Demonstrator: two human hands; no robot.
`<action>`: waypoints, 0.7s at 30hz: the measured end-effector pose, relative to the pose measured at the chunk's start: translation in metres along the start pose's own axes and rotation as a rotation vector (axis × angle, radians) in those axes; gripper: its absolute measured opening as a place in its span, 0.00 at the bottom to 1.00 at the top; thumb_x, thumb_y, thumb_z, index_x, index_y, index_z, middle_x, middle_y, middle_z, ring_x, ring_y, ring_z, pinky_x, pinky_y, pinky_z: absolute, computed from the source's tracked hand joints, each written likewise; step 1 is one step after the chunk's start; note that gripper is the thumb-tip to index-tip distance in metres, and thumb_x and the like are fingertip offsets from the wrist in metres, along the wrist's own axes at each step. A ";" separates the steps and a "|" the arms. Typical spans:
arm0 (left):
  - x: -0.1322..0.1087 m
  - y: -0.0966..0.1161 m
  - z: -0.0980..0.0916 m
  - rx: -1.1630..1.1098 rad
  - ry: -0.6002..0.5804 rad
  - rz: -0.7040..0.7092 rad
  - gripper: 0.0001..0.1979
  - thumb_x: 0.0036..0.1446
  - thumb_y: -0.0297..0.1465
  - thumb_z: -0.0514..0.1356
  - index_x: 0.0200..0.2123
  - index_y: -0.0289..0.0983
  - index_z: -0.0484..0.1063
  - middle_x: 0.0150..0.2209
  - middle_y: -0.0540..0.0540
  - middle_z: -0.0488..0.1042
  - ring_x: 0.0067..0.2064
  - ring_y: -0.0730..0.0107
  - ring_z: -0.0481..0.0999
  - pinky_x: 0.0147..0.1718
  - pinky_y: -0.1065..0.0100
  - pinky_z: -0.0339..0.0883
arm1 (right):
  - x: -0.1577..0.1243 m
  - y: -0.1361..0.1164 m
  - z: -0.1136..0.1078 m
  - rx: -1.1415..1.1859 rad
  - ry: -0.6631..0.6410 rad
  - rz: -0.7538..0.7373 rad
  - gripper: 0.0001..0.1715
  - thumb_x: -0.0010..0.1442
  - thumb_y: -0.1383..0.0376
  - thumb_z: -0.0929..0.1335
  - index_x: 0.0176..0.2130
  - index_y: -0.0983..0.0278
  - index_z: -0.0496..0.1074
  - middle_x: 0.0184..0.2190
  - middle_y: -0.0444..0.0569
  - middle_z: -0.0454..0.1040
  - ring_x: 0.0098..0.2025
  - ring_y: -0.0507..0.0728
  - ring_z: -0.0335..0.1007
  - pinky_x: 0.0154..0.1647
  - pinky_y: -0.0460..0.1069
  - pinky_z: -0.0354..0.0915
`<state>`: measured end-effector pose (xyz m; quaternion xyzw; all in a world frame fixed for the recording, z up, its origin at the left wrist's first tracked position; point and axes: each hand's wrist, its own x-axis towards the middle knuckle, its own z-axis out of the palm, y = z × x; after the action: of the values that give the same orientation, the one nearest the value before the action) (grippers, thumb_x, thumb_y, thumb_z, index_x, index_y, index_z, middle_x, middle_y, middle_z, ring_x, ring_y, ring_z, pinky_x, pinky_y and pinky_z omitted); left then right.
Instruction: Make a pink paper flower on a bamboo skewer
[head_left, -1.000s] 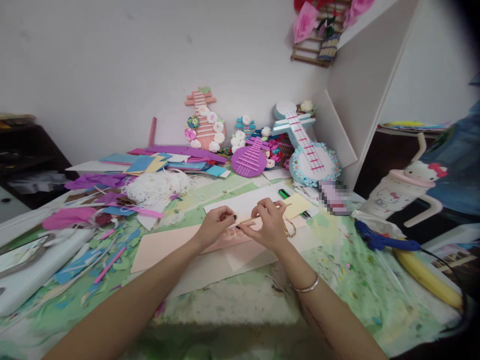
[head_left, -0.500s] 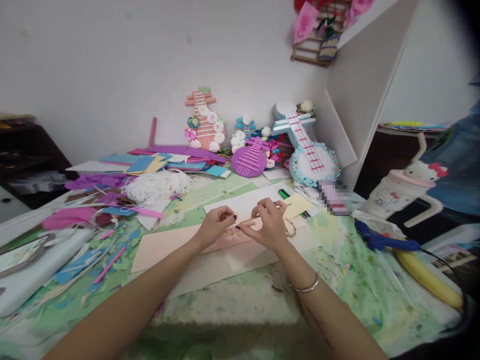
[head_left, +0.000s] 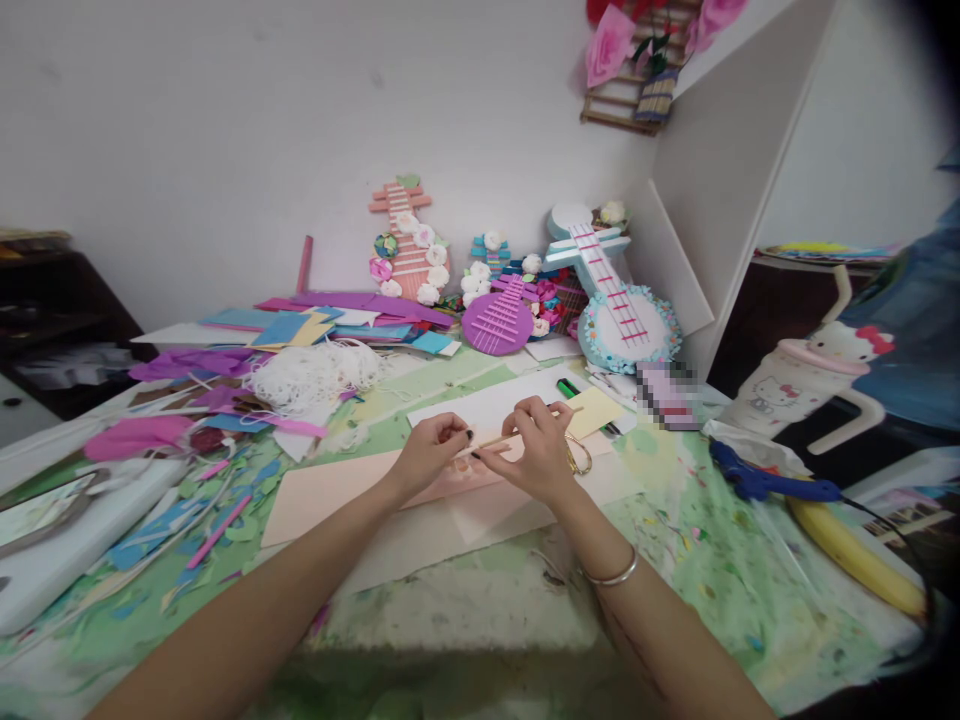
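Note:
In the middle of the head view, both hands meet over peach-coloured sheets [head_left: 322,490]. A thin pale stick [head_left: 491,441] runs slantwise between them, its far end poking out past the right fingers. My right hand [head_left: 538,450] is closed around this stick, thumb and fingers pinching it. Fingers curled, my left hand [head_left: 429,455] pinches at the stick's left end; the exact contact is partly hidden. Gold-handled scissors [head_left: 579,456] lie just right of my right hand, their blades out of sight. Beyond them rests a yellow paper piece [head_left: 596,412].
Paper instruments, including a purple one [head_left: 499,322] and a white-and-blue one [head_left: 626,325], stand along the wall. White string [head_left: 315,375] and coloured scraps lie left. A blue glue gun [head_left: 765,483], a banana [head_left: 855,560] and a cup [head_left: 787,390] are right.

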<state>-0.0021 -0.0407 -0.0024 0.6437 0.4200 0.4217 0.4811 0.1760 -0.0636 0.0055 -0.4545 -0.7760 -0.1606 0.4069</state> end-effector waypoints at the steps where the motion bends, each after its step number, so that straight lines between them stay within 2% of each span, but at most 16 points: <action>1: 0.000 0.001 0.000 0.000 0.001 0.000 0.10 0.49 0.35 0.58 0.26 0.33 0.65 0.21 0.54 0.62 0.22 0.79 0.59 0.21 0.76 0.53 | 0.000 0.000 0.000 -0.002 0.000 0.000 0.14 0.49 0.57 0.67 0.29 0.64 0.60 0.30 0.46 0.64 0.36 0.54 0.61 0.44 0.53 0.45; 21: -0.001 -0.002 0.000 -0.011 0.014 0.005 0.10 0.49 0.35 0.59 0.27 0.34 0.66 0.21 0.54 0.63 0.21 0.78 0.62 0.21 0.75 0.55 | 0.000 0.000 0.000 -0.038 -0.019 -0.015 0.13 0.50 0.58 0.67 0.29 0.64 0.61 0.30 0.46 0.65 0.36 0.55 0.60 0.44 0.53 0.45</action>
<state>-0.0029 -0.0409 -0.0043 0.6392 0.4193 0.4296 0.4807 0.1759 -0.0632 0.0057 -0.4579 -0.7799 -0.1739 0.3896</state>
